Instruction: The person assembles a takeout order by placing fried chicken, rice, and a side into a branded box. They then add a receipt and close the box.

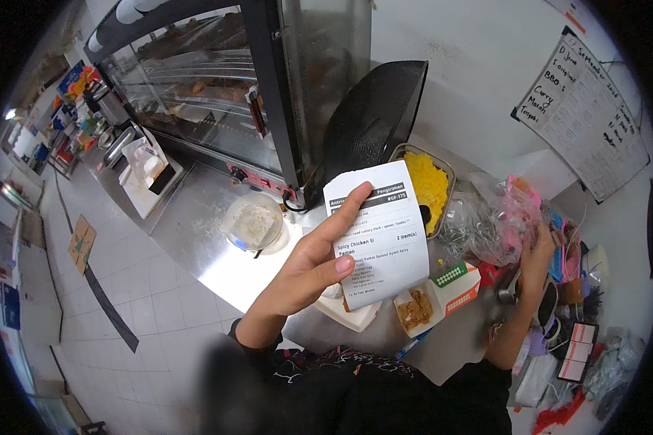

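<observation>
My left hand [305,272] pinches a white printed order slip [384,232] between thumb and fingers, held up above the counter. Below the slip, a small open carton [417,312] holds a piece of brown fried food, its flap green and orange. Beside it sits a pale open box [348,315], partly hidden by the slip and my hand. At the right, my right hand [535,261] reaches into a heap of clear and pink plastic bags [493,217]. Its fingers are bent at the heap's edge, and their tips are hidden.
A glass display warmer [196,87] stands at the back left, with a round clear tub [252,221] before it. A tray of yellow food [424,185] sits beside a black pan-like lid [374,109]. Clutter lines the right side below a whiteboard [584,109].
</observation>
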Motion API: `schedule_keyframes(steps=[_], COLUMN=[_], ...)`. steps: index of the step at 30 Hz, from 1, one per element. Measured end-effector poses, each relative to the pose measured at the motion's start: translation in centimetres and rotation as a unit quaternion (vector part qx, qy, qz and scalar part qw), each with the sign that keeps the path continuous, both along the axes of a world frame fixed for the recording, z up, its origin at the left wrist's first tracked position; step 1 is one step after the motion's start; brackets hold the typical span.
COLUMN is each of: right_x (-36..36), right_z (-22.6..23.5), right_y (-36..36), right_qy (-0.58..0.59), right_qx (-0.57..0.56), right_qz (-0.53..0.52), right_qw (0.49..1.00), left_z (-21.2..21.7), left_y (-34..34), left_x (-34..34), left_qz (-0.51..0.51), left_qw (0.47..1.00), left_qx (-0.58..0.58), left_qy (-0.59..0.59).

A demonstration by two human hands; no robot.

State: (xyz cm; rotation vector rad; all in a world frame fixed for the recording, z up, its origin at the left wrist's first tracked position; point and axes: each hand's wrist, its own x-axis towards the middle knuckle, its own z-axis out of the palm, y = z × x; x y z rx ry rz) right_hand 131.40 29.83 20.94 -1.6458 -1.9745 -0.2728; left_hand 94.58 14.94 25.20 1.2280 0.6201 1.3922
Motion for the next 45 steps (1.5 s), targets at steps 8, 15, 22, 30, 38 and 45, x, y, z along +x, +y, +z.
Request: schedule_keyframes(steps=[8,15,22,30,38,45], right_x=[-12.3,-19.1,-17.6,-16.9,-11.0,-11.9], right_z=[-4.0,-12.7,-13.8,-18.2,-13.5,-20.0], right_y=[-5.8,-7.6,-10.4,-16.4,-0.5,8.4], right_qy=[0.427,-0.001,-0.026,-0.083,0.070,0.183], right_qx=[-0.250,0.009,-0.177,-0.230,-0.242,-0.304], right_qz=[0.325,0.264,0.399,0.472,0.108,0.050], right_qw=[0.806,0.964,0.899,0.847,0.962,0.934], left_z=[0.0,-0.2,-0.6,-4.9,-28.5,-30.0], left_y=[-0.4,-0.4,1.1,7.0,13.6,15.0], left_x=[-0.6,-0.7,-0.4,4.2,8.0,10.0], left_qz=[0.000,0.007,0.007,0.036,0.030,-0.010], left_qw=[1.000,1.000,1.000,0.990,0.981,0.954], left_qx=[0.001,-0.006,-0.010,0.011,-0.174,-0.286], left_qy=[0.019,0.029,0.026,0.139,0.082,0.090])
